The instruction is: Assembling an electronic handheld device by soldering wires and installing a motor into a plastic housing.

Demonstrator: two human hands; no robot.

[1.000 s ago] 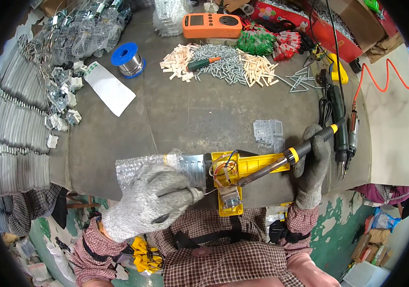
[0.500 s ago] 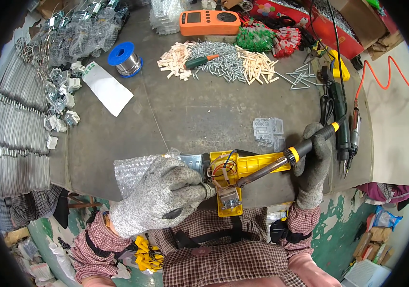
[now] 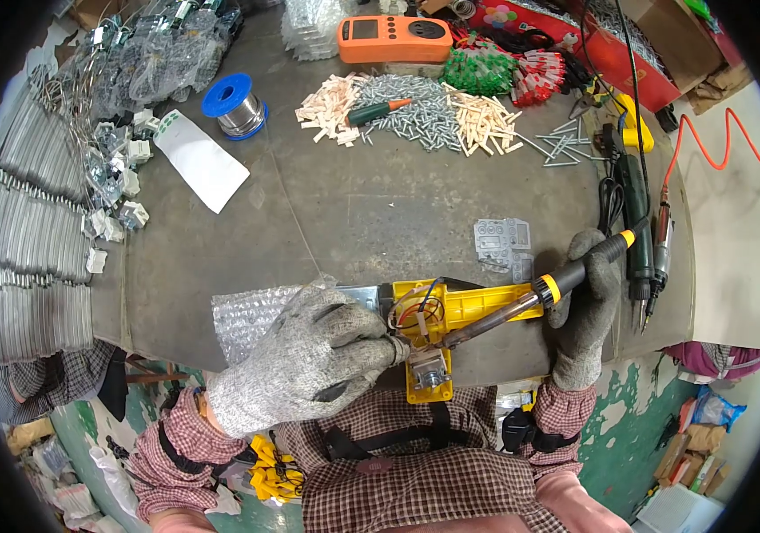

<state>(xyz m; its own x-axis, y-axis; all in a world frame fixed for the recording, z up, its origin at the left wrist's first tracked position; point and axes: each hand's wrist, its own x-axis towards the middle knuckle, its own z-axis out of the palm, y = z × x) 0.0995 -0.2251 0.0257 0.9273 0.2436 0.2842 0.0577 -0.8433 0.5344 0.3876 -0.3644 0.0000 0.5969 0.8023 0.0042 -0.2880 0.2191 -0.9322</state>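
Observation:
My right hand [image 3: 588, 289], in a grey glove, is closed around a soldering iron [image 3: 566, 281] with a black and yellow handle. The iron slants down to the left, its tip over a yellow plastic housing [image 3: 477, 306]. Inside the housing are thin coloured wires [image 3: 420, 311] and a small metal part [image 3: 430, 369]. My gloved left hand [image 3: 318, 355] is pinched at the housing's left side, close to the iron's tip. A strand of solder wire [image 3: 295, 222] runs from a blue spool [image 3: 236, 107] to this hand; the glove hides its end.
Bubble wrap [image 3: 246, 320] lies under my left hand. Beyond the housing are a grey plastic sheet [image 3: 504, 244], piled screws [image 3: 406, 111], an orange meter [image 3: 395, 40] and a white paper strip [image 3: 202, 164]. Stacked metal plates [image 3: 33, 249] line the left; corded drivers [image 3: 637, 258] lie right.
My left fingertips have moved slightly right, closer to the soldering iron's tip. My right hand keeps its hold on the iron over the housing. The whole view has shifted a little.

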